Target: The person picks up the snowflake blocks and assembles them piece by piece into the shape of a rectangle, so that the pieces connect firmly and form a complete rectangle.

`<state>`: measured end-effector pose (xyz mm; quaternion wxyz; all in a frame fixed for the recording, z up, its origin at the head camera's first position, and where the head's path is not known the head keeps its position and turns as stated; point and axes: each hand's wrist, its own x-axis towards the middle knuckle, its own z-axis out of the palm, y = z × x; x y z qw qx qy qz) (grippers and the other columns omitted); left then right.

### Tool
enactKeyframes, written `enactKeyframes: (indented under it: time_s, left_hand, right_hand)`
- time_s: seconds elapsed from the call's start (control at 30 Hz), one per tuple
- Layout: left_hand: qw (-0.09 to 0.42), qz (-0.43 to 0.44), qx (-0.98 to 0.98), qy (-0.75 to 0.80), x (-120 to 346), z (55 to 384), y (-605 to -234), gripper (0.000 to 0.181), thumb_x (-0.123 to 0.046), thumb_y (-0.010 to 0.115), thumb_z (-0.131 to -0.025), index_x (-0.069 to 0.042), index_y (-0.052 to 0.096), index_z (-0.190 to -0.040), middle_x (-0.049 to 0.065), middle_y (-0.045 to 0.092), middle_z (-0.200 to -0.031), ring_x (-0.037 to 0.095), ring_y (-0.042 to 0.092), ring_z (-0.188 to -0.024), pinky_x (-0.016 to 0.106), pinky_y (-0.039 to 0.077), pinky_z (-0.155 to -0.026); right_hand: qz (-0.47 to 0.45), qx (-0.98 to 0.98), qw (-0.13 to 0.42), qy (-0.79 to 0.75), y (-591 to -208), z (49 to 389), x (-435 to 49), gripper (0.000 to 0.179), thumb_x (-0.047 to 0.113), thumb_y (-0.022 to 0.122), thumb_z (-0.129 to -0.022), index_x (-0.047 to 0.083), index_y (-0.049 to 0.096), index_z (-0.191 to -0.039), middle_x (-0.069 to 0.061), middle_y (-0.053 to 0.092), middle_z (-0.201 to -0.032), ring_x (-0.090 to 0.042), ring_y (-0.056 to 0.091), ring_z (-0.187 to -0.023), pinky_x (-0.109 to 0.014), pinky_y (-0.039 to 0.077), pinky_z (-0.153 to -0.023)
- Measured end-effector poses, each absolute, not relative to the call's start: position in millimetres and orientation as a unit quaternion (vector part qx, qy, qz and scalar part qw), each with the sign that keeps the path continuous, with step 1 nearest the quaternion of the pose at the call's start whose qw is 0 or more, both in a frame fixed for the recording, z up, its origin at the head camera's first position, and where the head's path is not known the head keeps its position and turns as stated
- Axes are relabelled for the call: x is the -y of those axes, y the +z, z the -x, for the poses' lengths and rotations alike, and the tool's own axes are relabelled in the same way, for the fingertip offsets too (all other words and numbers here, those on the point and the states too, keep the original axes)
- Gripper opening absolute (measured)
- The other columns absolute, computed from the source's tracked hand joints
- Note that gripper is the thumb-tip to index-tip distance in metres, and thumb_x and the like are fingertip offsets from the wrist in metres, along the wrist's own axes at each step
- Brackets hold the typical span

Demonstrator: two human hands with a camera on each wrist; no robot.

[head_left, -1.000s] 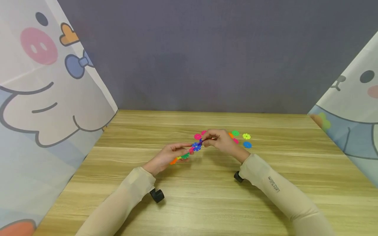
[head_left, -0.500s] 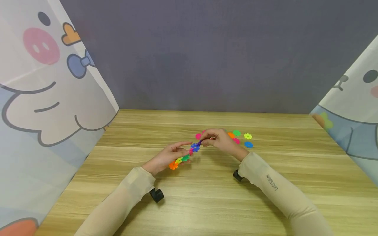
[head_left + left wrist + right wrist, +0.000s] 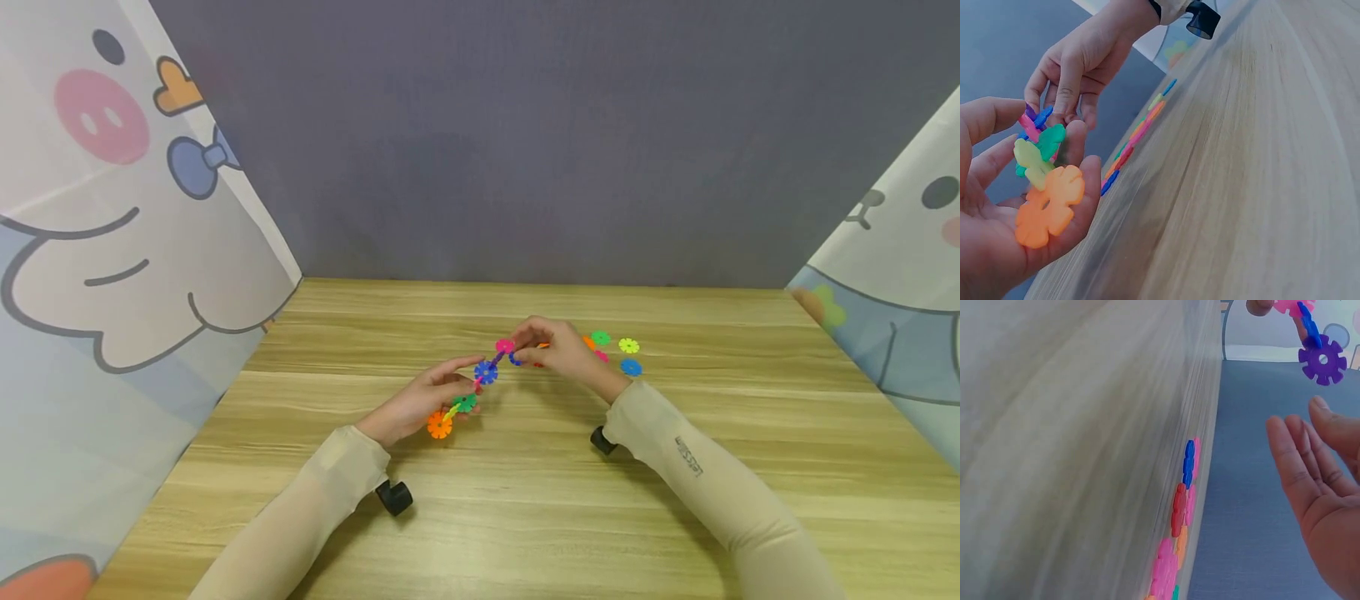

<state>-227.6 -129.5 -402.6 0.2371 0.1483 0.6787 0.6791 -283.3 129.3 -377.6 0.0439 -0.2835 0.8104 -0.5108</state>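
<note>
My left hand (image 3: 420, 402) holds a chain of interlocking plastic snowflake discs between thumb and fingers. From the near end run an orange disc (image 3: 439, 426), a yellow disc (image 3: 1033, 164), a green disc (image 3: 466, 403), a pink disc (image 3: 1291, 304), a blue disc (image 3: 486, 372) and a purple disc (image 3: 1323, 360) at the far tip. In the left wrist view, the orange one lies over the palm. Just off the purple tip is my right hand (image 3: 1329, 494), fingers apart from the chain and nothing between them, above the loose discs.
Loose discs lie flat on the wooden table (image 3: 480, 517) around and under the right hand: a pink disc (image 3: 505, 346), a red disc (image 3: 1178, 510), a green disc (image 3: 600, 337), a yellow disc (image 3: 628, 345) and a light blue disc (image 3: 632, 367). A grey wall (image 3: 480, 142) stands behind.
My right hand has let go of the purple disc and moved slightly right, away from the chain. The left hand has tilted the chain, and its orange end shows more fully.
</note>
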Motion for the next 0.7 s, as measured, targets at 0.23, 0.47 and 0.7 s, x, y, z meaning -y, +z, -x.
enactKeyframes:
  time_s: [0.23,0.47,0.7]
  left_hand:
    - [0.239,-0.147,-0.673,0.685,132,227,-403,0.056,-0.011,0.052,-0.104,-0.008,0.033,-0.155,0.025,0.054,-0.122,0.028,0.066,-0.095,0.038,0.057,-0.079]
    - [0.24,-0.138,-0.668,0.691,134,227,-406,0.056,-0.012,0.053,-0.104,-0.008,0.033,-0.156,0.028,0.054,-0.126,0.027,0.067,-0.094,0.038,0.057,-0.08]
    - [0.239,-0.133,-0.672,0.688,136,227,-406,0.055,-0.013,0.054,-0.103,-0.009,0.035,-0.155,0.024,0.056,-0.123,0.024,0.067,-0.093,0.036,0.057,-0.08]
  right_hand:
    - [0.244,-0.82,0.068,-0.513,-380,293,-129,0.029,-0.007,0.069,-0.09,-0.01,0.062,-0.118,-0.016,0.067,-0.096,-0.031,0.067,-0.086,-0.046,0.06,-0.072]
    - [0.23,-0.826,0.083,-0.507,-386,306,-128,0.031,-0.004,0.068,-0.091,-0.012,0.059,-0.12,-0.016,0.066,-0.097,-0.04,0.066,-0.09,-0.043,0.06,-0.072]
    - [0.212,-0.837,0.097,-0.496,-388,318,-125,0.033,-0.005,0.07,-0.09,-0.011,0.06,-0.12,-0.019,0.068,-0.1,-0.039,0.067,-0.089,-0.039,0.06,-0.071]
